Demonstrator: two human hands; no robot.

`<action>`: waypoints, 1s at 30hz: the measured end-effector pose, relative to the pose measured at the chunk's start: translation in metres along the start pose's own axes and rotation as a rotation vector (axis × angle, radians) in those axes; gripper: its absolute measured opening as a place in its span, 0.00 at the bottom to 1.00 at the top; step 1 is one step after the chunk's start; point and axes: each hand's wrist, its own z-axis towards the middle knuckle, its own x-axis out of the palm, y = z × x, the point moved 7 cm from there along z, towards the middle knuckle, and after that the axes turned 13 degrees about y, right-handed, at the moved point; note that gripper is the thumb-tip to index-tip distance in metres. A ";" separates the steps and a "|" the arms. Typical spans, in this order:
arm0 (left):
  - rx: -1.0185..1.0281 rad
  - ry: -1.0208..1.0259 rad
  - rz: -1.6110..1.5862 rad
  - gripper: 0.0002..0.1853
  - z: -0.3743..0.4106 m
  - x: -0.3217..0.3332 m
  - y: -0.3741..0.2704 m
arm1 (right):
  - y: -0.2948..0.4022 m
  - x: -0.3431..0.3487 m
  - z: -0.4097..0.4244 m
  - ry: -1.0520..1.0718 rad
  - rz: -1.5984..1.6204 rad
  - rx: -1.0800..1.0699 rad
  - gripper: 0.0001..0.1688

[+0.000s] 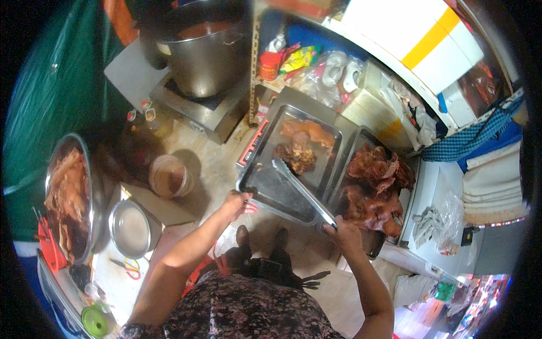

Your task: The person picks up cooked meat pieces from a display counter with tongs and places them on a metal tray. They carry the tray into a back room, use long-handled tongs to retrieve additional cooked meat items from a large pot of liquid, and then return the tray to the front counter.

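Note:
My left hand (239,206) grips the near left corner of a dark metal tray (271,191). In my right hand (346,235) are metal tongs (305,194), their tips over the tray beside a dark brown piece of cooked meat (300,159). A lighter orange-brown strip of meat (309,130) lies at the tray's far end. Whether the tong tips touch the food, I cannot tell. To the right, a second dark tray (360,140) bears several reddish-brown pieces of cooked meat (374,203).
A large steel pot (207,59) stands on a metal stove (192,114) at the upper left. On the left are a steel basin (90,190) of meat, a bowl (130,229) of pale liquid, scissors (127,268) and a plastic bucket (169,176). Shelves with a foam box (415,38) rise behind the trays.

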 end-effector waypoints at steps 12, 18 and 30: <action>-0.072 0.076 0.125 0.16 0.007 -0.001 -0.002 | -0.022 -0.002 -0.006 -0.108 -0.010 0.097 0.30; -0.066 0.059 0.127 0.15 0.012 -0.013 0.004 | -0.020 -0.017 -0.102 0.068 0.406 0.171 0.32; 0.027 0.021 0.101 0.16 0.016 -0.018 0.003 | -0.012 -0.009 -0.034 0.366 1.060 0.266 0.30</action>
